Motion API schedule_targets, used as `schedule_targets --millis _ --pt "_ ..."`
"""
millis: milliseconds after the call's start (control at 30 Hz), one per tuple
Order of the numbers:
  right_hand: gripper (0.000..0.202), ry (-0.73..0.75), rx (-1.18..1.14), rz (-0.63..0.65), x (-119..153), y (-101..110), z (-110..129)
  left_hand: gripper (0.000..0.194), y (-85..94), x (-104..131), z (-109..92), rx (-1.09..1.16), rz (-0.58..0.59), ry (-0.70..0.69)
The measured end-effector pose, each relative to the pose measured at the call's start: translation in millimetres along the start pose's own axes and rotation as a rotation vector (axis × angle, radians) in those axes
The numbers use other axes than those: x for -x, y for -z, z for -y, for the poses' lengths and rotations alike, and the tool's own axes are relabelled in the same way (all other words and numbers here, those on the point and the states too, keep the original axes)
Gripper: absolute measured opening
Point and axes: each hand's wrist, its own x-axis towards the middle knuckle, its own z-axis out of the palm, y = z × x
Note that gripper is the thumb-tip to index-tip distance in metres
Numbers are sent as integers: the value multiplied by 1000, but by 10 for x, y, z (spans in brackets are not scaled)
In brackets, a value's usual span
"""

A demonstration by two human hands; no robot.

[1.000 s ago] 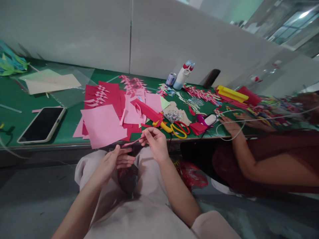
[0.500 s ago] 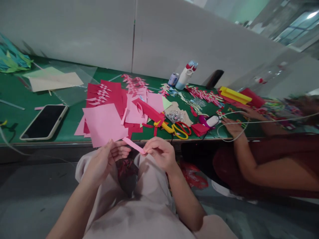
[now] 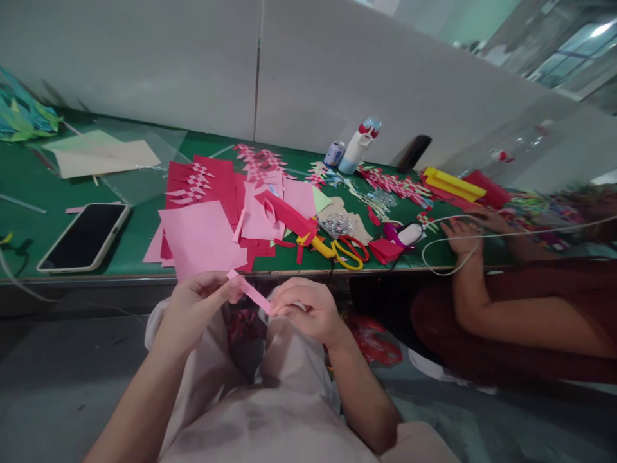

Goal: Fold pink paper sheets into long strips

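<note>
A narrow pink paper strip point(image 3: 255, 296) slants between my hands, just off the table's front edge and above my lap. My left hand point(image 3: 205, 305) pinches its upper left end between thumb and fingers. The lower right end is gripped by my right hand point(image 3: 306, 308), whose fingertips are closed on it. Right behind my left hand lies a square pink paper sheet point(image 3: 202, 238), overhanging the edge. Under and behind it are red paper sheets point(image 3: 219, 177), with woven pink-and-red paper pieces point(image 3: 193, 186) on top.
Yellow-handled scissors point(image 3: 347, 254) lie near the edge, beside a bag of small beads point(image 3: 340, 224). A phone point(image 3: 87, 235) rests at left. A bottle point(image 3: 359, 148) and a can point(image 3: 334, 154) stand at the back. At right, a co-worker's hand point(image 3: 463, 236) is on the table near a white cable point(image 3: 427, 257).
My left hand's fingers have closed on the strip's upper end. The strip and my right hand have moved slightly down and left. The co-worker's near hand has shifted a little.
</note>
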Motion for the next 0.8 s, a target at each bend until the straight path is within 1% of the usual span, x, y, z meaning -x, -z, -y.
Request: schedule_targets --millis 133,233,400,533,600,700,800 --pt "19 -21 -5 31 5 -7 8 35 0 3 -36 -35 -52 26" --pt "17 -25 -16 33 10 -13 7 35 9 -1 -51 -51 -83 43" --pt "14 -44 -24 25 19 -17 -22 31 36 -34 -30 -21 -56 33" --pt "16 -98 -43 -5 24 -21 -73 28 45 -57 -19 -19 -46 9" --pt "17 -127 -56 -53 17 -32 -122 26 43 -77 -15 -37 -57 -9" --pt "16 -198 -42 -200 -29 -67 -245 26 40 -147 -5 -83 -89 -15" --pt "21 -384 -118 -335 -134 -115 -433 28 50 -270 9 -128 -104 5"
